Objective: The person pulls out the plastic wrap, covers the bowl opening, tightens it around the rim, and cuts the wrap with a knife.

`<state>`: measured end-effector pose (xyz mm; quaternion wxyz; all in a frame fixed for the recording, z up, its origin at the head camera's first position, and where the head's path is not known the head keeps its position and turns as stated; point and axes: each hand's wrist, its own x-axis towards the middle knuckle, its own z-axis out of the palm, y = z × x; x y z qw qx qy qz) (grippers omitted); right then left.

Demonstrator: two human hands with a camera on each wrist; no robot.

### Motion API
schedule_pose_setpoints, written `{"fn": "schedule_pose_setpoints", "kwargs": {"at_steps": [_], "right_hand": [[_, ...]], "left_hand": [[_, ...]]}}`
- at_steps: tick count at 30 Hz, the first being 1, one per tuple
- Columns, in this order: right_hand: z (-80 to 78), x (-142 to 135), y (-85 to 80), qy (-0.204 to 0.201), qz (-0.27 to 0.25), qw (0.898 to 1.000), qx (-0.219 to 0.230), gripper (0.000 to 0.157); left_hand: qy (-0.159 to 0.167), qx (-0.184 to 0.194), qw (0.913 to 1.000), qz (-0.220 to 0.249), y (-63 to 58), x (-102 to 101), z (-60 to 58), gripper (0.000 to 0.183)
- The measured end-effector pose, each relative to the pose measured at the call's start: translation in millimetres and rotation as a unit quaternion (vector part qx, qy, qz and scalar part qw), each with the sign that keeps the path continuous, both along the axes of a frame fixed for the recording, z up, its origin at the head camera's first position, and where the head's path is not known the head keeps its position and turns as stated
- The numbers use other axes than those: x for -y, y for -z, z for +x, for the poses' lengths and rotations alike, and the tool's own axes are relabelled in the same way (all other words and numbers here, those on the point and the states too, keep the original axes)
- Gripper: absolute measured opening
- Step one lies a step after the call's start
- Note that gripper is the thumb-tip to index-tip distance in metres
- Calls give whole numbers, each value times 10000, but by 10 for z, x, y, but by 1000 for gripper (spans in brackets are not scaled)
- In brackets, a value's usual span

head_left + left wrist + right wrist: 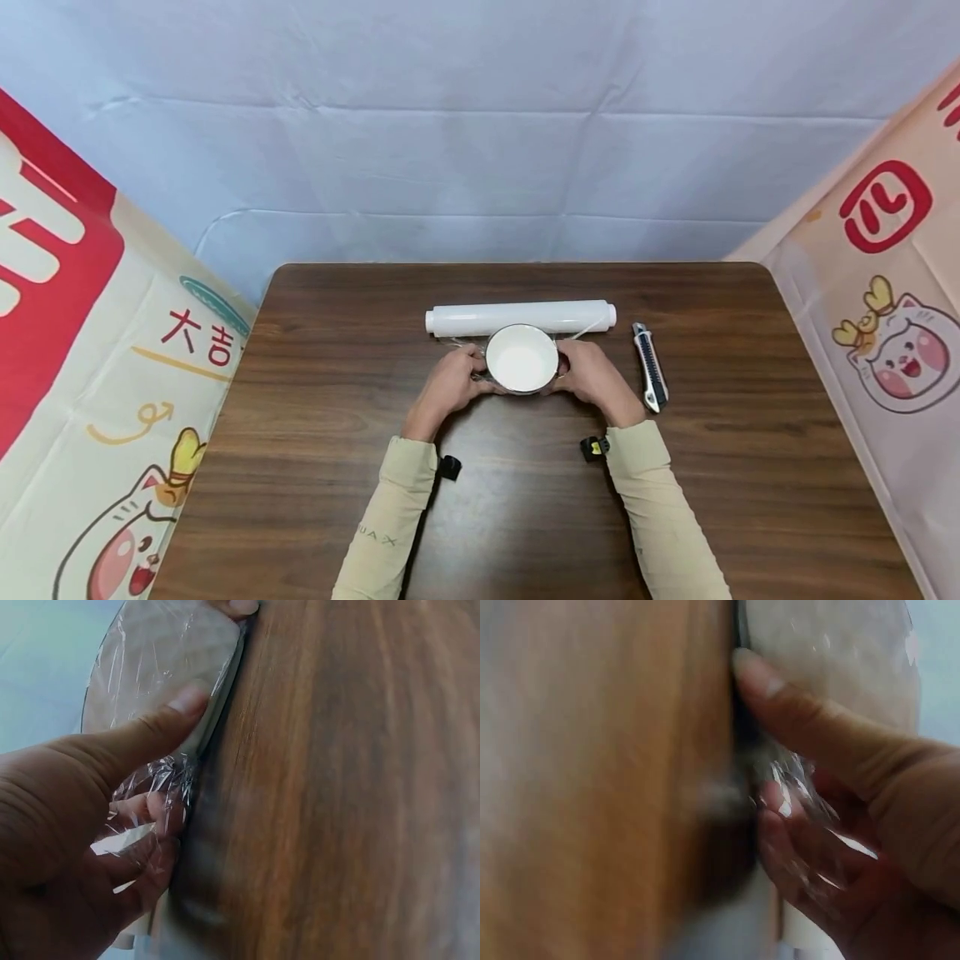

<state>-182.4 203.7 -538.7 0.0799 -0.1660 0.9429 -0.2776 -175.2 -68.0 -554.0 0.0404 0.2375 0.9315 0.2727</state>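
A round white bowl (522,358) with a dark rim stands on the table between both hands. Clear cling film (161,776) covers its side and bunches up near the base. My left hand (456,377) holds the bowl from the left, the thumb lying along the film-covered wall and the fingers curled behind the crumpled film. From the right, my right hand (590,377) holds it in much the same way, with crinkled film (787,784) between thumb and fingers. The right wrist view is partly blurred.
Behind the bowl lies a white roll of cling film (517,318), crosswise and close to both hands. A box cutter (650,367) rests on the brown wooden table (330,375), right of the right hand. Printed cloths hang along the sides.
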Motion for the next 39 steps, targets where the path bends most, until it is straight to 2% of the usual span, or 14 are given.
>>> {"fn": "schedule_pose_setpoints", "kwargs": {"at_steps": [4,8,11,14,18,23,27,30,34,36,39], "right_hand": [[-39,-37,-41,-327,0,9994,-108,30],[-55,-55,-54,-506,55,9987,-103,21],[-58,-65,-70,-552,155,9983,-64,23],[-68,-78,-123,-649,208,9977,14,20],[-83,-61,-168,-767,336,9964,122,17],[-77,-16,-146,-588,353,9975,187,19],[-58,5,-136,-491,204,9983,229,20],[-50,12,-131,-445,125,9985,283,21],[-43,10,-125,-357,-2,9981,505,27],[-35,1,-122,-303,-117,9974,647,31],[-23,-26,-109,-197,-300,9963,784,35]], "left_hand": [[218,356,9991,12,-28,29,-24,39],[536,724,9959,7,-68,77,-49,38],[825,810,9933,85,-94,116,-53,28],[980,822,9917,153,-112,132,-62,20],[887,987,9910,198,-148,139,-55,12],[671,1028,9922,219,-161,119,-64,11],[532,1010,9935,42,-181,93,-136,9],[444,1198,9918,-61,-238,62,-228,8],[562,1746,9830,-49,-314,49,-344,19],[797,2021,9761,25,-327,75,-383,24],[1285,2243,9659,153,-318,135,-421,23]]}}
